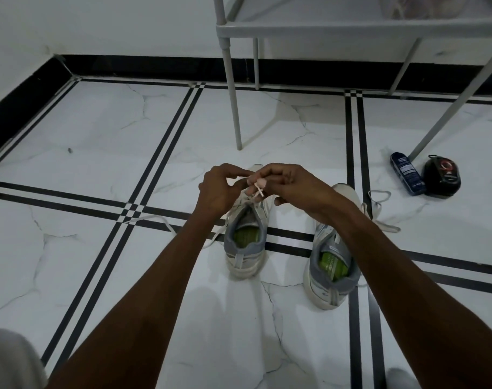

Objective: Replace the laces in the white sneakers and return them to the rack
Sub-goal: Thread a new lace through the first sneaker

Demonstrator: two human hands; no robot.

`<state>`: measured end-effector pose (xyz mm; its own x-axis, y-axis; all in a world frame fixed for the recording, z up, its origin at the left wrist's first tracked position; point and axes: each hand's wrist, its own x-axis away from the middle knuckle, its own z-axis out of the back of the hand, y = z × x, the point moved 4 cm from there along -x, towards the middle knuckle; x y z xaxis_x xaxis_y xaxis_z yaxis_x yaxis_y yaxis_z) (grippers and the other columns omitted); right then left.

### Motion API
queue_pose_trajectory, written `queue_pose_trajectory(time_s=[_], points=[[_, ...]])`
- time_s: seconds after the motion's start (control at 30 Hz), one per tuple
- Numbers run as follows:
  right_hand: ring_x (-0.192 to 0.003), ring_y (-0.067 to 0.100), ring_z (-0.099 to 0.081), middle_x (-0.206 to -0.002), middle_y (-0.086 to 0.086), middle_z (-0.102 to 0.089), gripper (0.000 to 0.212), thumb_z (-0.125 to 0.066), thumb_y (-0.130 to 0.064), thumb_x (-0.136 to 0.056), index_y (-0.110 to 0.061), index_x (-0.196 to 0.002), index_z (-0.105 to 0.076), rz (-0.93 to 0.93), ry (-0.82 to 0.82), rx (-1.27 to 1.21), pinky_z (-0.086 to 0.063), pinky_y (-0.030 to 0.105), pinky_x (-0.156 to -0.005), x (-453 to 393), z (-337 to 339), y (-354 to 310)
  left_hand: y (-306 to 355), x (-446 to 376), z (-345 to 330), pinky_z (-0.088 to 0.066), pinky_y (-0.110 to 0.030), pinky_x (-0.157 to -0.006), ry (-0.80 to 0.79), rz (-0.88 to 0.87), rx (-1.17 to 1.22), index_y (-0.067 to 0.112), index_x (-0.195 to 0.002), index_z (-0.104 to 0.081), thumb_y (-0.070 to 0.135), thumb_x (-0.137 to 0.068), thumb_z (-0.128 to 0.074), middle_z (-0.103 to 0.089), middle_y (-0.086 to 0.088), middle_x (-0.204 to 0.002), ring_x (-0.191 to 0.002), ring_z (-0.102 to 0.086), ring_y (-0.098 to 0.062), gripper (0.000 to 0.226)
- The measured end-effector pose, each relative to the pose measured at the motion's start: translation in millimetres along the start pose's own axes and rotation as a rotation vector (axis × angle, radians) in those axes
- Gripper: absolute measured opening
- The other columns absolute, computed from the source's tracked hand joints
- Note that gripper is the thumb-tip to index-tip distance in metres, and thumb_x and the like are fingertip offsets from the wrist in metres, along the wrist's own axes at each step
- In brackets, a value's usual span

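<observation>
Right now two hands meet just above the left sneaker [246,240], which sits on the tiled floor [99,130] with its heel toward the person. The left hand [221,189] has its fingers curled in over the top of the shoe, and it looks to be pinching the lace [256,190], though the grip is partly hidden by the hand itself. The right hand [288,182] pinches the thin end of that lace between its fingertips. The hands are held close together, probably so the stiff tip can be poked through a small hole near the top of the shoe.

One long end of lace [166,223] trails away from this shoe across the floor toward the left. It lies loose, so I think this shoe is not done yet.

The right sneaker [330,272] stands just beside the first one, partly under the right arm. Another lace [379,204] lies loose on the floor by its toe.

The rack [309,28] stands at the far side of the floor by the wall, and both shoes are still off it. Near one rack leg lie a blue bottle [406,174] and a round black thing [442,175], touching each other.
</observation>
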<state>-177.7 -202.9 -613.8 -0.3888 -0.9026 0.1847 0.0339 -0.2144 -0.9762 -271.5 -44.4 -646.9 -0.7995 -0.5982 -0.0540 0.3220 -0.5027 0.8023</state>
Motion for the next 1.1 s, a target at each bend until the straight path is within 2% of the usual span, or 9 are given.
queue_pose_trajectory(time_s=[0.07, 0.13, 0.23, 0.33, 0.5, 0.63, 0.77, 1.0, 1.1], points=[[-0.095, 0.016, -0.073, -0.101, -0.001, -0.078, 0.016, -0.062, -0.017, -0.098, -0.010, -0.112, -0.066, 0.021, 0.070, 0.056, -0.051, 0.019, -0.069, -6, -1, 2, -2, 8, 8, -0.050, -0.018, -0.087, 0.073, -0.022, 0.022, 0.026, -0.112, -0.072, 0.030, -0.081, -0.083, -0.070, 0.006, -0.108, -0.091, -0.060, -0.001, 0.033], [-0.083, 0.011, -0.075, -0.088, 0.000, -0.078, 0.007, -0.067, -0.011, -0.093, -0.009, -0.099, -0.069, 0.046, 0.219, 0.160, -0.051, 0.017, -0.067, -14, 2, 4, -8, 20, 14, -0.047, -0.009, -0.069, 0.101, 0.003, 0.028, 0.021, -0.103, -0.071, 0.031, -0.077, -0.087, -0.069, 0.005, -0.095, -0.080, -0.061, -0.005, 0.032], [-0.069, 0.006, -0.073, -0.077, -0.001, -0.077, 0.006, -0.071, -0.016, -0.090, -0.010, -0.088, -0.070, 0.047, 0.280, 0.298, -0.052, 0.015, -0.067, -24, -2, 8, -25, 40, 6, -0.054, -0.017, -0.061, -0.031, 0.098, 0.062, 0.019, -0.086, -0.075, 0.035, -0.074, -0.089, -0.073, 0.004, -0.080, -0.070, -0.066, -0.009, 0.025], [-0.067, 0.004, -0.070, -0.077, -0.003, -0.075, 0.008, -0.073, -0.020, -0.088, -0.012, -0.087, -0.072, 0.056, 0.241, 0.444, -0.054, 0.018, -0.069, -31, -11, 14, -41, 53, -2, -0.055, -0.017, -0.063, -0.107, 0.141, 0.073, 0.017, -0.091, -0.078, 0.034, -0.076, -0.088, -0.075, 0.003, -0.082, -0.073, -0.069, -0.007, 0.024], [-0.079, 0.012, -0.059, -0.085, -0.004, -0.060, 0.008, -0.070, -0.017, -0.088, -0.010, -0.090, -0.074, 0.070, 0.170, 0.631, -0.043, 0.015, -0.064, -35, -29, 31, -50, 60, 1, -0.053, -0.015, -0.073, -0.048, 0.144, 0.155, 0.014, -0.097, -0.081, 0.028, -0.089, -0.077, -0.078, 0.003, -0.089, -0.084, -0.073, -0.006, 0.017], [-0.092, 0.019, -0.060, -0.094, 0.004, -0.057, 0.010, -0.069, -0.014, -0.087, -0.007, -0.091, -0.075, 0.082, 0.142, 0.679, -0.048, 0.026, -0.077, -34, -37, 37, -53, 68, -4, -0.056, -0.021, -0.068, -0.003, 0.297, 0.433, 0.009, -0.101, -0.079, 0.019, -0.092, -0.073, -0.077, -0.007, -0.094, -0.092, -0.073, -0.022, 0.015], [-0.104, 0.016, -0.053, -0.114, 0.008, -0.052, 0.014, -0.069, -0.021, -0.088, -0.011, -0.097, -0.074, 0.048, 0.159, 0.702, -0.038, 0.020, -0.082, -38, -39, 46, -54, 69, -9, -0.061, -0.031, -0.076, -0.011, 0.343, 0.544, 0.010, -0.104, -0.078, 0.019, -0.093, -0.073, -0.077, -0.010, -0.100, -0.101, -0.071, -0.031, 0.016], [-0.098, 0.023, -0.059, -0.110, 0.010, -0.054, 0.010, -0.070, -0.018, -0.084, -0.009, -0.087, -0.075, 0.086, 0.270, 0.683, -0.047, 0.029, -0.082, -36, -49, 55, -53, 70, -10, -0.061, -0.033, -0.078, -0.011, 0.324, 0.542, 0.012, -0.104, -0.079, 0.023, -0.092, -0.074, -0.078, -0.006, -0.099, -0.100, -0.073, -0.026, 0.017], [-0.100, 0.022, -0.058, -0.108, 0.006, -0.055, 0.010, -0.070, -0.021, -0.085, -0.012, -0.084, -0.075, 0.054, 0.329, 0.629, -0.047, 0.030, -0.087, -36, -52, 60, -53, 71, -11, -0.057, -0.027, -0.070, -0.003, 0.325, 0.517, 0.010, -0.099, -0.079, 0.027, -0.096, -0.068, -0.077, -0.004, -0.091, -0.088, -0.071, -0.015, 0.020]])
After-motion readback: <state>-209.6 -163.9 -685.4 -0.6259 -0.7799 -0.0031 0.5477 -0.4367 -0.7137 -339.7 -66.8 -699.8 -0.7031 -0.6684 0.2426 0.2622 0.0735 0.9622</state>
